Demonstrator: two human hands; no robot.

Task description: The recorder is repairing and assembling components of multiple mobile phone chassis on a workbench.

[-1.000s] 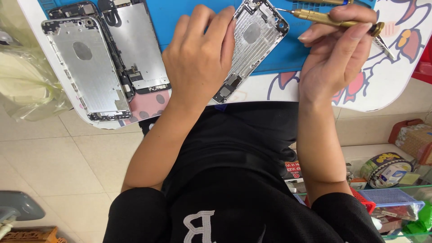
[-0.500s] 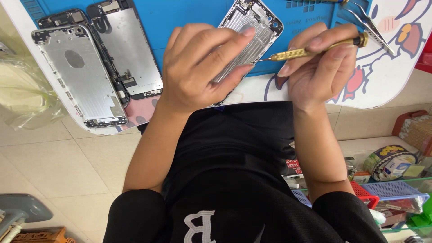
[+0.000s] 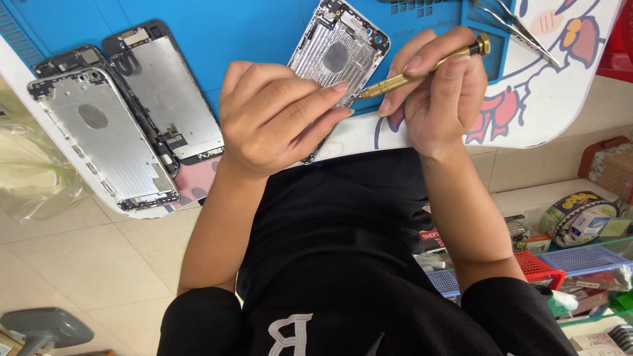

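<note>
My left hand point(image 3: 277, 118) rests on the near end of a silver phone back housing point(image 3: 336, 56), fingers curled over its lower edge. The housing lies inner side up on a blue work mat point(image 3: 231, 26). My right hand point(image 3: 438, 99) grips a slim gold screwdriver point(image 3: 422, 69), held slanted with its tip at the housing's right edge, close to my left fingertips. The lower part of the housing is hidden under my left hand.
A second silver housing point(image 3: 99, 138) and a screen assembly with a metal shield point(image 3: 165, 99) lie at the left on the white table point(image 3: 527, 112). Tweezers point(image 3: 521, 26) lie at the upper right. Red point(image 3: 537, 267) and blue point(image 3: 580, 257) baskets stand on the floor at the right.
My right hand brought the screwdriver down and left, from above the mat to the housing's right edge. My left hand stayed on the housing. The view shifted slightly.
</note>
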